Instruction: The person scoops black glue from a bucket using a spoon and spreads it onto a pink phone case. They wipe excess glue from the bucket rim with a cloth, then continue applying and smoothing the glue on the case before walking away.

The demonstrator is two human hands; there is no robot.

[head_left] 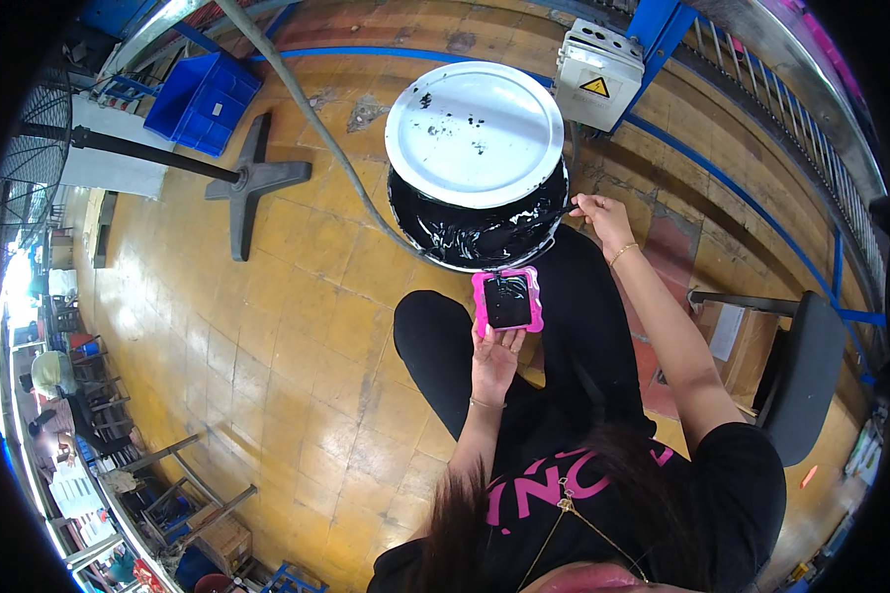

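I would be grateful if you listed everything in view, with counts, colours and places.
Pink-edged container: 1, pink with black contents, in the left grip
Thin tool: 1, dark, in the right grip, over the bucket
Bucket: 1, smeared black inside, on the floor ahead
Lid: 1, white with black spots, over the bucket's far part
Electrical box: 1, off-white, beyond the lid, right
Chair: 1, black, right
Cardboard box: 1, brown, beside the chair
Bin: 1, blue, upper left
Stand base: 1, dark, near the bin
Floor tiles: many, yellow-brown, throughout
Far-left clutter: too small to count
Left grip: 1, bare, below the bucket
Right grip: 1, bare, right of the bucket
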